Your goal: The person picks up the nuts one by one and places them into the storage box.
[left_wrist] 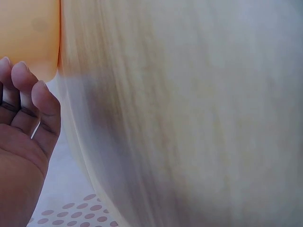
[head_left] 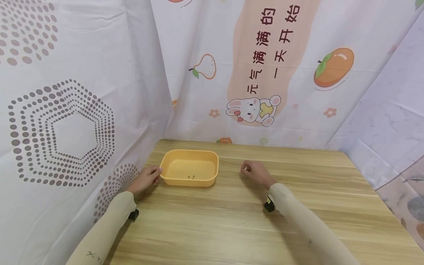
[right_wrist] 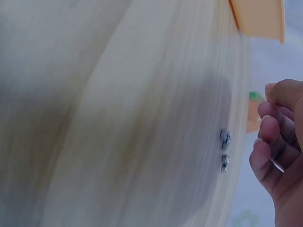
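Observation:
A yellow-orange plastic tray (head_left: 189, 182) stands on the wooden table. My left hand (head_left: 148, 179) holds its left rim; in the left wrist view, several curled fingers (left_wrist: 46, 101) show beside the tray wall (left_wrist: 28, 38). A few tiny dark pieces (head_left: 191, 177) lie on the tray floor, too small to identify. To the right of the tray, my right hand (head_left: 259, 173) hovers low above the table, fingers loosely bent and nothing visible in them. Small shiny metal pieces (right_wrist: 225, 138) sit on the table near that hand in the right wrist view; the head view does not show them.
The wood-grain table (head_left: 212, 228) extends forward and right of both hands. A white curtain with dotted hexagons (head_left: 63, 132) hangs close along the left side. Behind the table hangs a printed cloth (head_left: 198, 99) with fruit and a rabbit.

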{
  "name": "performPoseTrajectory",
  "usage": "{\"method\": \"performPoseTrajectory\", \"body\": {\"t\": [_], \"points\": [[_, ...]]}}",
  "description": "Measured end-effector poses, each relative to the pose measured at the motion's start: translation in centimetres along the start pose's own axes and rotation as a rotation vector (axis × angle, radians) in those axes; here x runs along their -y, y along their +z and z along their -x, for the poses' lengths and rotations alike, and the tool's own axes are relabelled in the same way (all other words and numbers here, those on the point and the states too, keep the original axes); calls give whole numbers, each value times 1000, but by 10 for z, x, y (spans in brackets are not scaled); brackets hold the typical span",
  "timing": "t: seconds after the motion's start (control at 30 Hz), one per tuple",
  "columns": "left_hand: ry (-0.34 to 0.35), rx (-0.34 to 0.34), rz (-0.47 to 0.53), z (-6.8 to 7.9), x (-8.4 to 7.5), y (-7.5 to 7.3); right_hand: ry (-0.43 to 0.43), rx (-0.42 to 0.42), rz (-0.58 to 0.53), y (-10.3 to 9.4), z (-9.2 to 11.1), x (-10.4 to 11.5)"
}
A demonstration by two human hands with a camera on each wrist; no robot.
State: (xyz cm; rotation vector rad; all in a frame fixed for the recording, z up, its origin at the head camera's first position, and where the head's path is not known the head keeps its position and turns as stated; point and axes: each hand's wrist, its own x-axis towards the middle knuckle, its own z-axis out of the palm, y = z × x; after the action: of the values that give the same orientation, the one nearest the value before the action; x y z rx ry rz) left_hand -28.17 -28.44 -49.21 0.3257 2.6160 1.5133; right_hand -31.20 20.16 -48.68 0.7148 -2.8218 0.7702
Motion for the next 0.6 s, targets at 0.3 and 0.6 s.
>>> {"method": "performPoseTrajectory", "body": {"t": [0.3, 0.6], "points": [[1, 5, 5, 1, -2, 0, 77, 13, 5, -6, 8, -19], [-4, 1, 6, 1, -2, 0, 109, 30, 25, -11, 15, -41]]}}
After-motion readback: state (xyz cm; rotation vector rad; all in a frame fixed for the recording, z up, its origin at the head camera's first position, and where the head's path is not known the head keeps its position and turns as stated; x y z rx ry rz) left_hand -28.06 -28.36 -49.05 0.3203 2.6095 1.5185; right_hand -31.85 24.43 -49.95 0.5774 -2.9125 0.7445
